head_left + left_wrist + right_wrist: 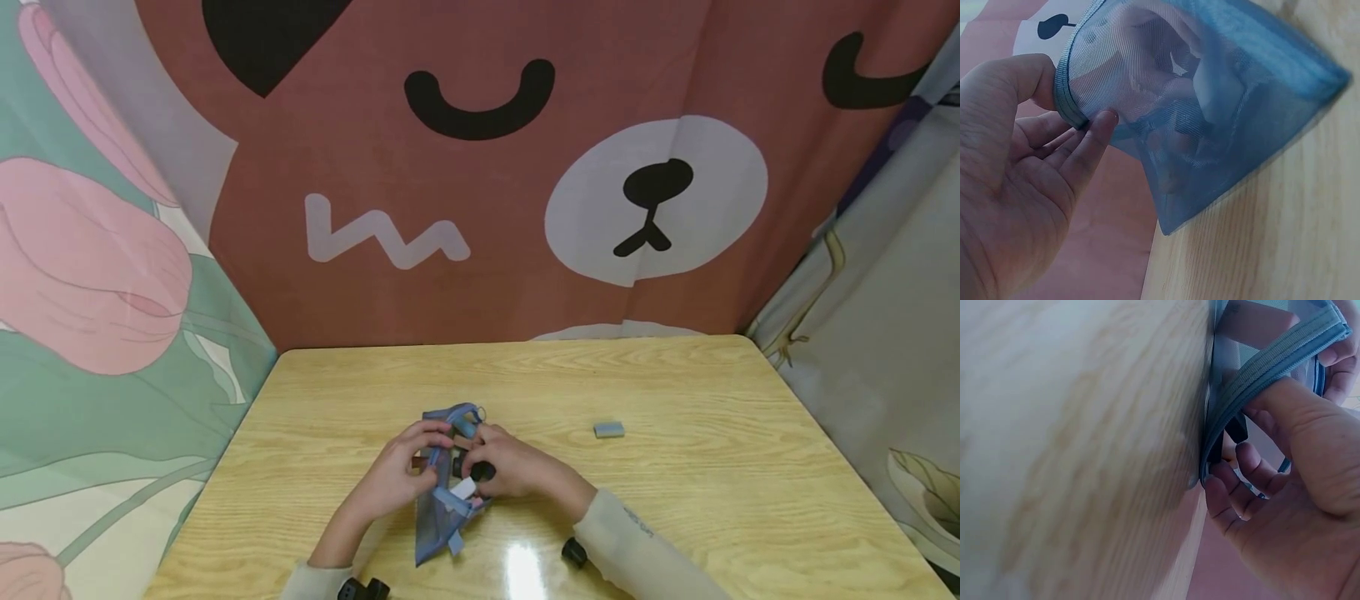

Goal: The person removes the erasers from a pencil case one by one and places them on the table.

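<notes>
A blue mesh zip pouch (433, 533) lies on the table with its mouth spread. My left hand (405, 471) pinches the pouch's zip edge; in the left wrist view, thumb and fingers meet on that band. My right hand (504, 462) reaches into the mouth, its thumb inside and other fingertips by the rim in the right wrist view. A black piece (1237, 428) sits beside those fingertips; whether they grip it I cannot tell. Within the pouch are a white piece (462, 488) and a pinkish-brown block (1257, 324), their kinds unclear through the mesh.
A small grey-blue block (609, 429) lies on the wooden table (337, 383), to the right of the pouch. Behind the table hangs a curtain (510, 183) with a bear print, and a floral curtain (90, 275) is on the left.
</notes>
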Tool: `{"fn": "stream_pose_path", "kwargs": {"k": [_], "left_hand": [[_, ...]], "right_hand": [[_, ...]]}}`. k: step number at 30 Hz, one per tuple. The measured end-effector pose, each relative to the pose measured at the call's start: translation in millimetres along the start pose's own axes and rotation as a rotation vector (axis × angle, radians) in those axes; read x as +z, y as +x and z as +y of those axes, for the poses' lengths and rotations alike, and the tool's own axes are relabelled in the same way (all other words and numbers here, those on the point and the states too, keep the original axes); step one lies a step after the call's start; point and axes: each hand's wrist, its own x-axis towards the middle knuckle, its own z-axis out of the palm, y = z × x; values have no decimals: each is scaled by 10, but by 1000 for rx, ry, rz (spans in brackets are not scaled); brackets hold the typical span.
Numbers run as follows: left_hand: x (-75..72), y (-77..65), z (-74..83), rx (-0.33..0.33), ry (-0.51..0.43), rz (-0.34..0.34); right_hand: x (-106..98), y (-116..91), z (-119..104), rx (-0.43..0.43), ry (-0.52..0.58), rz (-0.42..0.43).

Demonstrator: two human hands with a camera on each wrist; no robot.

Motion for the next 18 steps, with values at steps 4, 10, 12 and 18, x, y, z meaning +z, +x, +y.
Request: {"fn": "stream_pose_path", "kwargs": {"k": [4,10,12,18], "left_hand": [[1,1,1,2,-2,2],[-10,5,22,-8,-16,-4],[-11,5,28,-7,-15,-3],[-9,8,34,-2,-6,6]], "right_hand": [[-20,-21,8,1,14,16],[-56,-64,31,8,34,51],[-66,-78,41,2,31,66],[-134,-131,50,-10,34,112]]}}
